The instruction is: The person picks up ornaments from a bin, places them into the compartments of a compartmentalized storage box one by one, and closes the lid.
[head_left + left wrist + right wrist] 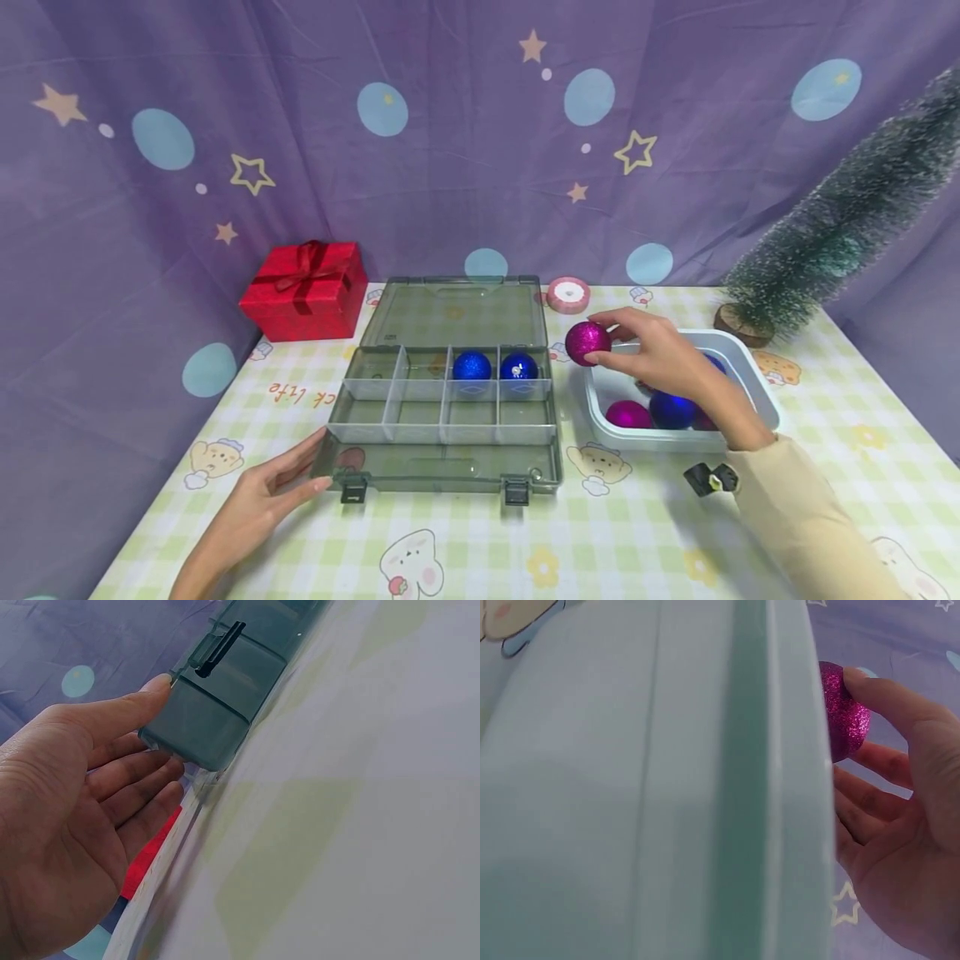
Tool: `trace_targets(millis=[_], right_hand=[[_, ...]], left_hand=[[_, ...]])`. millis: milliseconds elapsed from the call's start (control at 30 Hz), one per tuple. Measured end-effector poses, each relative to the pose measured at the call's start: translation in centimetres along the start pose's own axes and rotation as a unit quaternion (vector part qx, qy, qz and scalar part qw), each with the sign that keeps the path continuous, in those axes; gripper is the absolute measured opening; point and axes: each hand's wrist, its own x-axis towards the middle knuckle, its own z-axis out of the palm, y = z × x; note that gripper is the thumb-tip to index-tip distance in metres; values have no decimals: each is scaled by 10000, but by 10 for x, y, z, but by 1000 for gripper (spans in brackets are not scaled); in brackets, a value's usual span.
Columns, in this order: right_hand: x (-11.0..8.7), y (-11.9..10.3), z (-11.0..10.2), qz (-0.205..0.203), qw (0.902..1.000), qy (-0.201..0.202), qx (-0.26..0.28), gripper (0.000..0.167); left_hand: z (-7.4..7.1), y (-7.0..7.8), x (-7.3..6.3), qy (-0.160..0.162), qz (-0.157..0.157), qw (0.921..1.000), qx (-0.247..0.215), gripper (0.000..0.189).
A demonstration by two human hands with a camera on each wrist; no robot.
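The person's right hand grasps a glittery magenta ball between thumb and fingertips, at the left rim of a pale blue tub in the head view. The tub sits on the right part of the tabletop and holds more balls, among them a magenta one and a blue one; others are partly hidden by the hand and wrist. The left hand is loosely extended, its thumb and fingers touching the near-left corner of a grey see-through compartment box.

The box lies mid-tabletop, its lid open toward the far edge. Two blue balls occupy the two rightmost compartments of its far row. A pink-rimmed roll stands by the far edge, just right of the lid. A red gift box is at the tabletop's far-left corner, a frosted tree near the far-right one. A small black object lies between the tub and the near edge, beside the right sleeve.
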Motion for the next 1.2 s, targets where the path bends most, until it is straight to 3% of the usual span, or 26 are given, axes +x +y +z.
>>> trace_targets(millis=[467,1200], right_hand=[[17,-9,15,-338,9994,-102,22,37],[61,-36,61,-669,9943,-240,790,42]], left_hand=[[-1,1,1,-14,22,10000,13,67],[0,2,-1,-53,-206,9998,2,68]])
